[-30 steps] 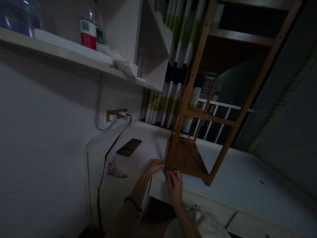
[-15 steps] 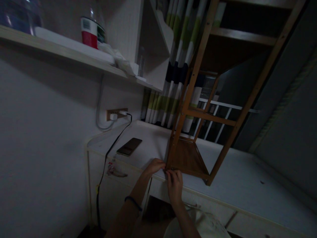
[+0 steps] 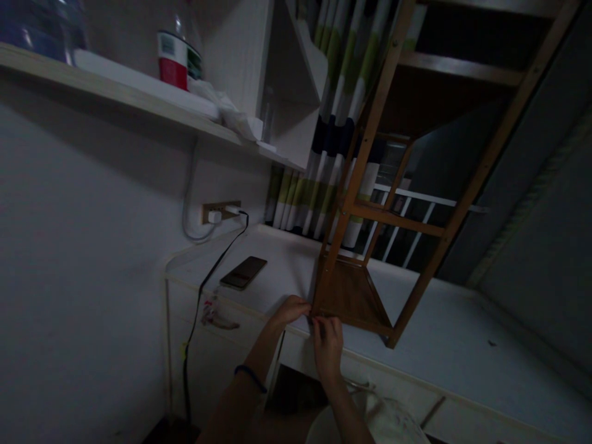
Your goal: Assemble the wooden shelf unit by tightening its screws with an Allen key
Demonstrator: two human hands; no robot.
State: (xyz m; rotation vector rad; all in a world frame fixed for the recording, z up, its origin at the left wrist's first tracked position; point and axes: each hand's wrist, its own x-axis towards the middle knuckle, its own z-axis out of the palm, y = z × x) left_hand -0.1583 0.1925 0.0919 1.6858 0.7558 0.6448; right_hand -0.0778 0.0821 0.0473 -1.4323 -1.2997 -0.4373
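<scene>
Reckoned from the middle of the view, a pale shelf (image 3: 139, 103) juts in at ten o'clock. A clear bottle (image 3: 173, 65) with a red-and-white label stands on it, between ten and eleven. Down at eight o'clock a black cord (image 3: 201, 287) hangs over the desk edge, its upper end running to a wall socket (image 3: 221, 211) at nine. A phone (image 3: 243, 272) lies flat on the white desk (image 3: 444, 333), between seven and eight.

At six o'clock the left hand (image 3: 293, 309) (a dark band (image 3: 250, 377) circles its forearm) has bent fingers, their tips against the near-left bottom corner of a wooden rack. A striped curtain (image 3: 326, 166) hangs at one o'clock. Just on the five o'clock side of six, the right hand (image 3: 329, 345) has curled fingers, thumb and forefinger drawn together at that same corner; it is too dim to tell whether either hand grips anything.

The wooden rack (image 3: 395, 217) stands on the desk, spanning one to five o'clock, its top out of view. A white railing (image 3: 425, 197) shows behind it at three. At four, a small dark speck (image 3: 491, 343) lies on the desk.
</scene>
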